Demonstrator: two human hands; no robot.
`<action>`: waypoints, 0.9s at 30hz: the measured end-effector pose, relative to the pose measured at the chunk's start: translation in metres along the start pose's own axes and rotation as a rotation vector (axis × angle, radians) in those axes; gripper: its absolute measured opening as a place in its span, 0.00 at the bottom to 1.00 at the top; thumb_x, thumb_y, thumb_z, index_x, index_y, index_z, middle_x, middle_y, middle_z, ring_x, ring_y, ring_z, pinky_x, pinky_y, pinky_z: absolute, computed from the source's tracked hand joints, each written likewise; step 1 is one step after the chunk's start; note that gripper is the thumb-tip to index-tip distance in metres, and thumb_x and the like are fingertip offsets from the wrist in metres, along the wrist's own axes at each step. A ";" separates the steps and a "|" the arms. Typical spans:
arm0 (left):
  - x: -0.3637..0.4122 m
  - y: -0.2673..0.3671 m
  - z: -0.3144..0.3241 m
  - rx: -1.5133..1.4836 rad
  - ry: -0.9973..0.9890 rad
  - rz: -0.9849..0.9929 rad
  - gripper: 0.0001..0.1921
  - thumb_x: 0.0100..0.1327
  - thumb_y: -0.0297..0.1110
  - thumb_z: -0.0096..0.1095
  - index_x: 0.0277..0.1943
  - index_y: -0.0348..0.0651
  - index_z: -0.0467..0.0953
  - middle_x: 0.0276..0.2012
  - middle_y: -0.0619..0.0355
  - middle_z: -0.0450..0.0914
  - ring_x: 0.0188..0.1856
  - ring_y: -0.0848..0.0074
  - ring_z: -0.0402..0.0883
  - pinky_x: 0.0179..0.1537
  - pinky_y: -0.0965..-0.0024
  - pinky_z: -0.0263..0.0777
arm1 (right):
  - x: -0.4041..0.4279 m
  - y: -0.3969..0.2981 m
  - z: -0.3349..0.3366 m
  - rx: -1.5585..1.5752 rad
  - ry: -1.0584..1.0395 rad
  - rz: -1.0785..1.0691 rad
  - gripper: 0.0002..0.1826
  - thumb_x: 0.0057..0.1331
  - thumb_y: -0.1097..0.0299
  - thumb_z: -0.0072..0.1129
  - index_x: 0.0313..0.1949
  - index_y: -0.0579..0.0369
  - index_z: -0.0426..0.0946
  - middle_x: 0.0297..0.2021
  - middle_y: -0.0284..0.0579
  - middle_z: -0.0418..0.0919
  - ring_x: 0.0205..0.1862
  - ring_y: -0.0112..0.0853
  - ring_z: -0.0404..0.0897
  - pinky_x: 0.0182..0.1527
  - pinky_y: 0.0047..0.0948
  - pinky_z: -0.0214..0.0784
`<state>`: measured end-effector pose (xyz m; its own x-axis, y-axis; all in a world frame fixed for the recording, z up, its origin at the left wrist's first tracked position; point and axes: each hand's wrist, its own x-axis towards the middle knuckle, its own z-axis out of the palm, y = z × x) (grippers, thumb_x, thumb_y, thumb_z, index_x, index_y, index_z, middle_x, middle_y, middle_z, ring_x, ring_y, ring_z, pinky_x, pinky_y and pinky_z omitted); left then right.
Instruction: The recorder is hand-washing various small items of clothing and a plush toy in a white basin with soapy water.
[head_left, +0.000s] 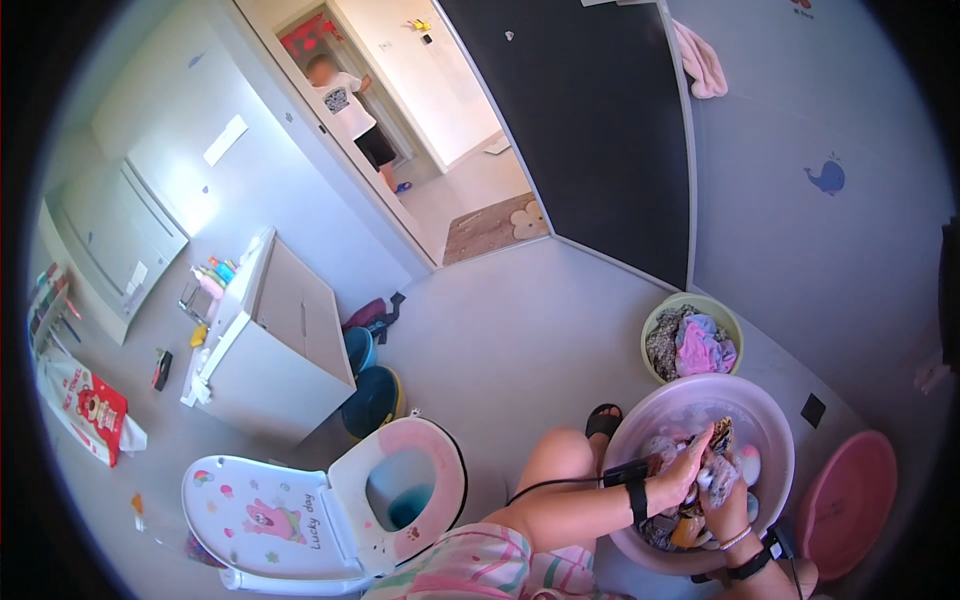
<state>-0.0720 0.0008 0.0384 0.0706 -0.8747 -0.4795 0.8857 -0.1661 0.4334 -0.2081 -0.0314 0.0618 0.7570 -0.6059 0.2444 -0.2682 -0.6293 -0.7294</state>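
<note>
A round pink plastic washtub (776, 450) with wet, soapy clothes (660, 450) and water stands before me. My left hand (681, 471) is over the tub with its fingers extended and close together, against a bunched wet cloth (720, 480). My right hand (726, 510) grips that cloth from below, its fingers partly hidden by it. A patterned yellow and black piece of fabric (722, 435) sticks up beside my left fingertips. Both wrists wear black straps with small devices and cables.
A green basin (646, 352) of clothes touches the tub's far side. An empty-looking pink basin (851, 502) leans at the right. A toilet (352, 480) with raised lid, a vanity cabinet (292, 360) and blue basins (375, 401) are at the left. A person (349, 105) stands beyond the doorway.
</note>
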 end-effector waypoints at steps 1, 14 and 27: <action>0.003 -0.002 -0.002 -0.002 0.003 0.002 0.24 0.71 0.54 0.52 0.57 0.44 0.73 0.50 0.60 0.79 0.51 0.77 0.77 0.56 0.70 0.70 | -0.003 -0.001 0.000 0.002 -0.003 -0.001 0.29 0.55 0.76 0.63 0.59 0.60 0.71 0.52 0.56 0.76 0.57 0.47 0.73 0.60 0.37 0.64; 0.001 -0.026 -0.016 -0.153 -0.259 -0.139 0.18 0.71 0.38 0.49 0.60 0.44 0.72 0.55 0.60 0.79 0.54 0.76 0.78 0.58 0.69 0.70 | 0.041 0.004 -0.023 -0.272 0.143 -0.058 0.04 0.55 0.68 0.59 0.28 0.51 0.82 0.25 0.47 0.79 0.27 0.48 0.79 0.31 0.44 0.71; -0.004 -0.026 -0.008 -0.073 -0.122 -0.165 0.14 0.73 0.39 0.50 0.56 0.45 0.73 0.50 0.59 0.79 0.51 0.75 0.78 0.56 0.68 0.72 | 0.033 0.035 -0.002 -0.159 0.339 -0.103 0.07 0.56 0.73 0.60 0.21 0.55 0.72 0.21 0.46 0.73 0.25 0.43 0.74 0.30 0.41 0.66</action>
<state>-0.0917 0.0121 0.0234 -0.1299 -0.8877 -0.4416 0.9119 -0.2819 0.2984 -0.1937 -0.0742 0.0461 0.5524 -0.6455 0.5275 -0.3107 -0.7466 -0.5883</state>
